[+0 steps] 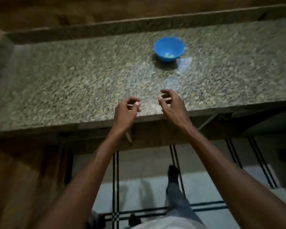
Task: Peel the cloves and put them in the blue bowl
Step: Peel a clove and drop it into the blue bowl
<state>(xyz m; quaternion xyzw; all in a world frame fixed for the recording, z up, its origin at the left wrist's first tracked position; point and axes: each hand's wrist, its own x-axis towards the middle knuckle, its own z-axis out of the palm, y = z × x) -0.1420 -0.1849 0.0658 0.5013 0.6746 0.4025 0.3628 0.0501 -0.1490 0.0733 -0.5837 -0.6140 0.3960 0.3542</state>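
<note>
Hovering over counter [56,83] edge: both hands loosely curled, holding nothing; blue bowl [169,49] beyond.

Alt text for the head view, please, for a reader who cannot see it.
Two bare hands, left hand and right hand, hover with loosely curled fingers over the near edge of a granite counter. A blue bowl sits farther back, small pale bits inside.

There are no words or numbers to read here. The blue bowl [169,49] has no label on it. The stone counter [73,80] has none too.
</note>
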